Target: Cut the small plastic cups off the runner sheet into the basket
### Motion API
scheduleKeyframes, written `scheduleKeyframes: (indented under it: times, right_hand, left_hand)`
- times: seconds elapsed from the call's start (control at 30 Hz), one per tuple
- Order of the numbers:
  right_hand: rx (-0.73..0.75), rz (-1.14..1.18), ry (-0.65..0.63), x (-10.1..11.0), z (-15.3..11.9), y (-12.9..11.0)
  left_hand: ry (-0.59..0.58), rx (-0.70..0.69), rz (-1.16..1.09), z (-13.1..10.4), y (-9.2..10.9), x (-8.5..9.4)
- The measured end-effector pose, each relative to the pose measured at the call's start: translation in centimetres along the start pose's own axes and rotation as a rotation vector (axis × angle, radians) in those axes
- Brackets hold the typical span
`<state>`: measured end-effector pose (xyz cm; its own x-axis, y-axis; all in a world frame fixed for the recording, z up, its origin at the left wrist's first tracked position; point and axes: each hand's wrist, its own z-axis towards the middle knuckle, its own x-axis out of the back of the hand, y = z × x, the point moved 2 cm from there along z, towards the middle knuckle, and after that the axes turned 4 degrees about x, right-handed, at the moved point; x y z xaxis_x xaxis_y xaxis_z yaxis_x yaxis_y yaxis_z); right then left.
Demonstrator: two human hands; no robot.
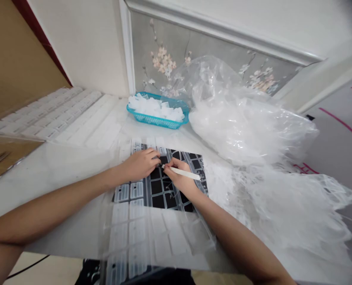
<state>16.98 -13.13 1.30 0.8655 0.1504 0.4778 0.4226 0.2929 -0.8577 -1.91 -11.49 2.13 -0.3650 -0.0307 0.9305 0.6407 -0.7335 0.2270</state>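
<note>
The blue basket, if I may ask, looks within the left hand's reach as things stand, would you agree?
Probably yes: only translucent sheeting and tabletop seem to lie between the left hand and the blue basket, whose top is open.

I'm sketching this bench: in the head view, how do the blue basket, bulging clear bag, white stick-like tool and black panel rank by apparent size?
1. Clear bag
2. Black panel, partly covered
3. Blue basket
4. White stick-like tool, in the right hand
</note>
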Motion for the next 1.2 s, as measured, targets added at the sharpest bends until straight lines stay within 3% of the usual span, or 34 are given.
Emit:
scheduleKeyframes:
  times: [0.03, 0.1, 0.23, 0.33, 0.47, 0.67, 0.77, 0.87, 1.0, 1.1, 1.2]
  right_hand:
    - [0.009, -0.004, -0.008, 0.0, 0.1, -0.1]
    - [0.027, -0.003, -0.020, 0.1, 0.2, -0.3]
    - [0.036, -0.018, -0.022, 0.1, 0.2, -0.4]
    - [0.008, -0.035, -0.019, 0.1, 0.2, -0.3]
    - [0.005, -0.052, -0.031, -0.1, 0.1, -0.1]
    - [-0.013, -0.108, -0.036, -0.1, -0.2, -0.3]
    - [-0.020, -0.141, -0.042, 0.0, -0.2, -0.5]
    - [-0.013, -0.165, -0.046, 0.1, -0.2, -0.4]
    - [-0.015, -0.186, -0.058, 0.0, -0.2, -0.3]
    - [-0.021, -0.179, -0.052, -0.1, -0.4, -0.2]
    - [-0.015, -0.113, -0.016, 0.2, -0.4, 0.0]
  left_hand:
    - [0.013, 0.005, -0.040, 0.1, 0.0, 0.2]
    - [0.151, 0.115, -0.214, 0.4, -0.5, 0.8]
    - [0.576, 0.592, -0.777, 0.3, -2.9, 1.8]
    - [0.667, 0.772, -1.096, 0.4, -3.8, 1.4]
    - [0.459, 0.715, -1.097, 0.6, -3.6, 1.0]
    - [0.065, 0.351, -0.615, 0.3, -2.6, 1.1]
    - [0.013, 0.241, -0.423, 0.3, -2.4, 0.8]
    - [0.135, 0.419, -0.606, 0.5, -3.1, 0.6]
    - [0.508, 0.822, -1.292, 0.3, -5.2, 0.5]
    - [0.771, 0.968, -1.614, -0.2, -6.6, 0.6]
    - [0.908, 1.037, -1.753, -0.6, -7.3, 1.1]
